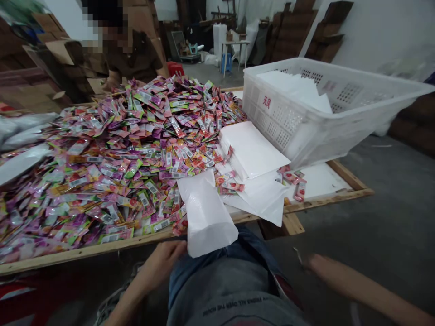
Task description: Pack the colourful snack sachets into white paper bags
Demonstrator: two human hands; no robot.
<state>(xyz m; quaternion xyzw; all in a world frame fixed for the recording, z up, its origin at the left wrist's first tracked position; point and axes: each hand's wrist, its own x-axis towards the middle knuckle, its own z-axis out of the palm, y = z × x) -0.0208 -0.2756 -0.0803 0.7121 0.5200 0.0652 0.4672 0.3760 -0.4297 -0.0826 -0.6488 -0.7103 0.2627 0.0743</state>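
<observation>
White pouch at the table's edge, sachets piled high behind it

Here's the white pouch (207,210), lying over the near rim of the wood-framed table (326,198), its wide end toward the wearer's lap. In at its left side comes the left hand (166,257), fingers curled close together by the pouch's edge; whether they pinch it, I can't tell. Out to the right, well apart from the table, the right hand (314,263) is a blur, a thin pale strip (297,256) just beside it, finger state unclear.

And look at that surface! A great heap of pink, purple and green sachets (142,136) fills the left and middle. On the right, a stack of white pouches (254,149), then a white perforated basket (275,115) with red lettering, more white pouches (295,90) inside. Across the heap, a person in a dark top (139,59). Beyond, grey floor (384,190), brown cardboard boxes (288,31), and a blue stool (226,62) under a small table (234,43).
</observation>
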